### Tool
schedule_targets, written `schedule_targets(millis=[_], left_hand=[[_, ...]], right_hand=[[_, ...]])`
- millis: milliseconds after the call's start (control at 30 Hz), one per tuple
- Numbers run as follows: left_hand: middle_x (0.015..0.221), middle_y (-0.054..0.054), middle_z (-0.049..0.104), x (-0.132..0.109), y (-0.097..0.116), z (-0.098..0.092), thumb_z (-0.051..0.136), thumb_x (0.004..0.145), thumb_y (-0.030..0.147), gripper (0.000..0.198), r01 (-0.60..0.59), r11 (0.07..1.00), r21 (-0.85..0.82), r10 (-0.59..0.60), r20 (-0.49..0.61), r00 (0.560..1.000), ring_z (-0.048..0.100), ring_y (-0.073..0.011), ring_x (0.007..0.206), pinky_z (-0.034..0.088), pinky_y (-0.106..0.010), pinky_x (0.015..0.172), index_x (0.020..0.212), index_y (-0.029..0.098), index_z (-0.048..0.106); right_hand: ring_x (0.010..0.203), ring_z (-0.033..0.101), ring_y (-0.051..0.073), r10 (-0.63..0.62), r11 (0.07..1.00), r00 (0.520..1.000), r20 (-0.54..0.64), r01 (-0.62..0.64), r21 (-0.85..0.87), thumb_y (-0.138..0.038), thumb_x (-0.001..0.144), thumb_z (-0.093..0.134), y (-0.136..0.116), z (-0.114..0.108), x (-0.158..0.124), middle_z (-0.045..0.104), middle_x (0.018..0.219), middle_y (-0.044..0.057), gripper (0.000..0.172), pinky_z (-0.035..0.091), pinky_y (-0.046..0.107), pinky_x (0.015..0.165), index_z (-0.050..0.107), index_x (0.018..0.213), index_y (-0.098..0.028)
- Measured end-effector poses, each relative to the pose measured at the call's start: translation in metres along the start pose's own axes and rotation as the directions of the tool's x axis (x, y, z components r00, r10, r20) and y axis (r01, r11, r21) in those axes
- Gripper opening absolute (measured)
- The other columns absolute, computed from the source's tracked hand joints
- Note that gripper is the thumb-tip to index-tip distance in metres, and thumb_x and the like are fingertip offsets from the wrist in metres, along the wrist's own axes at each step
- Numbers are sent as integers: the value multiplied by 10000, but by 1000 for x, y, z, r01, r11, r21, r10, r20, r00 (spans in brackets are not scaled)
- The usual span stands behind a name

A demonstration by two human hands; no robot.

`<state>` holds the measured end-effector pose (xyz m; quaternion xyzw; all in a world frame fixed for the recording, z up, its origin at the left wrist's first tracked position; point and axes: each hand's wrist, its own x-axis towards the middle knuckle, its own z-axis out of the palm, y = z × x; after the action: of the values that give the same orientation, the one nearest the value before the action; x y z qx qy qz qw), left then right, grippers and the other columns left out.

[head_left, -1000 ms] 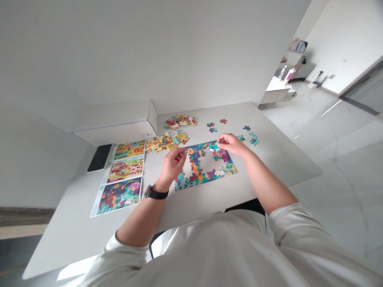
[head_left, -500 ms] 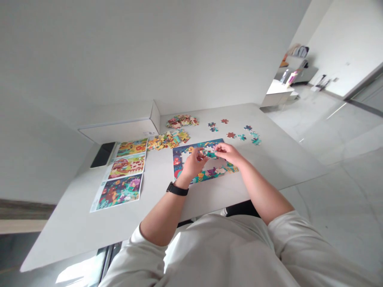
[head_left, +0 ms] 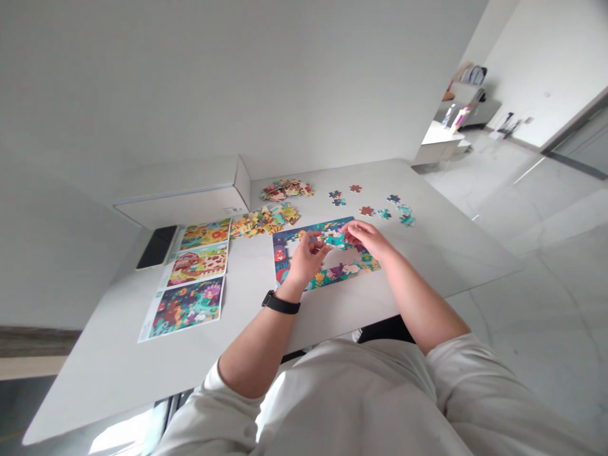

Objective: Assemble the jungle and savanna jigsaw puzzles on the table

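A partly assembled jigsaw puzzle [head_left: 280, 254], its border dark blue and multicoloured, lies on the table with gaps in its middle. Over its left half is my left hand [head_left: 308, 259], wearing a black wristband, fingers curled with thumb and fingertips at a teal puzzle piece [head_left: 336, 240]. My right hand [head_left: 368, 237] hovers above the puzzle's right side; its fingers are bent together just right of that piece. Whatever those right fingertips hold is too small to make out. Part of the puzzle is hidden beneath both hands.
Loose pieces form a yellowish pile [head_left: 266, 220] and a reddish pile [head_left: 287, 189] behind the puzzle. Several teal and brown pieces [head_left: 367, 211] are scattered at the back right. Picture sheets [head_left: 190, 307], a dark phone [head_left: 157, 247] and a white box [head_left: 185, 206] occupy the left.
My right hand has shifted slightly up and away from the teal piece, uncovering more of it. My left hand has barely moved. The camera view has shifted a little.
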<state>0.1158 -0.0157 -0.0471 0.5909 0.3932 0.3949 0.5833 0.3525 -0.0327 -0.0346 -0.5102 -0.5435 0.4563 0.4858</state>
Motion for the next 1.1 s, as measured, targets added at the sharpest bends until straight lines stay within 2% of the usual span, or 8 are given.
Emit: schedule_targets(millis=[167,333,500,633,767,900,1100], left_hand=[[858,39,698,0,0,2,869,850,513,597,-17,1000,6,17,6,1000,582,-91,594,469,-198,519,1267,231,549],[856,26,731,1,-4,5,843,883,449,524,-75,996,55,76,-4,997,597,-96,630,481,-211,594,1260,219,563],[960,-24,773,-1,-5,6,723,987,436,413,-145,979,141,144,18,989,638,-112,697,525,-234,654,1300,218,566],[1064,-50,760,-3,-5,5,692,1002,360,350,-216,935,282,226,-2,974,668,-114,753,554,-235,677,1306,214,599],[1114,-62,766,-7,-4,4,655,1000,223,291,-325,842,430,319,90,944,680,-112,783,573,-232,703,1290,207,657],[1138,-54,762,-10,-2,4,655,1001,185,233,-421,729,539,356,226,907,711,-138,858,606,-269,790,1219,225,726],[1134,-71,775,-11,-3,6,694,971,148,235,-488,649,584,341,350,873,741,-198,969,628,-356,934,1182,213,773]], right_hand=[[810,641,184,-45,998,998,33,47,-52,-712,869,769,-8,2,-4,724,908,21,512,508,291,720,757,1044,-231],[795,633,178,-23,999,997,74,25,-35,-609,798,863,-9,-1,-4,731,899,21,464,497,295,725,747,1027,-222],[807,655,181,-24,1000,998,59,24,-1,-584,763,905,-7,-19,-1,736,886,25,455,521,308,754,748,986,-220],[823,674,187,-17,999,999,45,19,-45,-567,753,921,-8,-37,-3,752,888,35,455,545,320,786,764,985,-209],[837,706,202,47,989,991,125,-29,-143,-536,740,926,-4,-46,-5,787,904,53,438,570,343,826,794,991,-203],[866,741,222,135,957,970,202,-75,-279,-464,765,899,5,-43,-2,823,944,62,341,589,358,864,828,978,-206],[849,755,218,153,883,972,176,-55,-466,-331,824,837,12,-41,0,830,906,41,170,585,328,842,855,950,-218]])
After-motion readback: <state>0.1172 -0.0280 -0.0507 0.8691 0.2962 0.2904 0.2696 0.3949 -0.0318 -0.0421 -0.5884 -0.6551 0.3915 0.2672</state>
